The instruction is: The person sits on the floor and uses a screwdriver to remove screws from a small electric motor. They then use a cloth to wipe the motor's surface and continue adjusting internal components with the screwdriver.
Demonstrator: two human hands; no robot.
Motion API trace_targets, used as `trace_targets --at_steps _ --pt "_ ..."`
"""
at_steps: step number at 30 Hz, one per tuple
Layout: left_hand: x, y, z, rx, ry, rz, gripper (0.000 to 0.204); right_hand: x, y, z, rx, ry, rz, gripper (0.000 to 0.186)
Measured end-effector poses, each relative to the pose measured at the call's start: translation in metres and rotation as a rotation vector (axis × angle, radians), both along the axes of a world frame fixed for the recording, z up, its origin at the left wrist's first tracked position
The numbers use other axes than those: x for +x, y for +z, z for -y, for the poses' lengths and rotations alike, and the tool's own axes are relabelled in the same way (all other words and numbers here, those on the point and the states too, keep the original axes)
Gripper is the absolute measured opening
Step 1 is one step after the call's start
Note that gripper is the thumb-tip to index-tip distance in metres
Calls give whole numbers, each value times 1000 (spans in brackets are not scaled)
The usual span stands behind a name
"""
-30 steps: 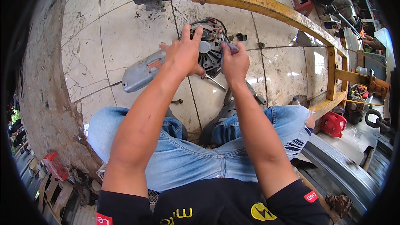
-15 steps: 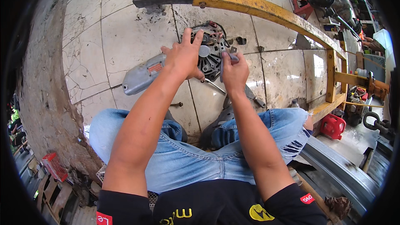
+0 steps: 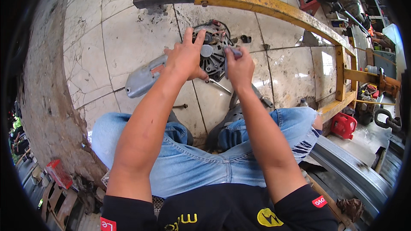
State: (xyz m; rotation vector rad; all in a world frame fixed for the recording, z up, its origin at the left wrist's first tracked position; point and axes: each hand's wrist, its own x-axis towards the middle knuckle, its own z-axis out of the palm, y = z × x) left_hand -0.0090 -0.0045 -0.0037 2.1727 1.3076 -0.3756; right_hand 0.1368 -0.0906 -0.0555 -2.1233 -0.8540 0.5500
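Note:
An alternator (image 3: 206, 51) with a finned metal housing and exposed wires lies on the tiled floor in front of me. My left hand (image 3: 184, 60) spans its left side, fingers spread over the top and thumb at the near edge, gripping it. At its right side, my right hand (image 3: 240, 69) is closed on a thin grey strip (image 3: 227, 67) whose material I cannot make out. The strip runs along the housing's right edge. A shiny metal tool (image 3: 221, 86) with a slim shaft lies just below the alternator.
A grey metal cover (image 3: 142, 79) lies left of the alternator, a bolt (image 3: 180, 106) nearer my legs. Small dark parts (image 3: 245, 39) sit to the right. A yellow steel frame (image 3: 257, 3) arches across the far side. A red jerrycan (image 3: 343, 125) stands at the right.
My right hand has shifted slightly away from me along the alternator's edge with the grey strip. My left hand keeps its hold on the alternator. The whole view has moved a little.

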Motion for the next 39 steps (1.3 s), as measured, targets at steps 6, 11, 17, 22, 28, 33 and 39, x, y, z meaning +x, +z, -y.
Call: trace_targets --at_steps 6,11,17,22,28,33,39 --pt "3 -1 1 -14 55 17 130 2 -2 1 6 -15 35 27" --pt "4 2 3 14 6 -14 134 5 -8 9 -38 24 79 27" --pt "2 5 2 40 7 -21 135 17 -20 52 -12 -94 -116 27" --pt "5 1 1 15 30 2 132 8 -21 30 72 -69 -177 28" --pt "5 2 1 48 -17 -38 136 7 -12 -6 36 -15 -15 29" --pt "-1 -2 0 52 -19 25 136 0 -4 19 -33 4 -33 27" --pt "4 -2 0 9 39 17 131 4 -2 -1 -1 -2 -36 29"
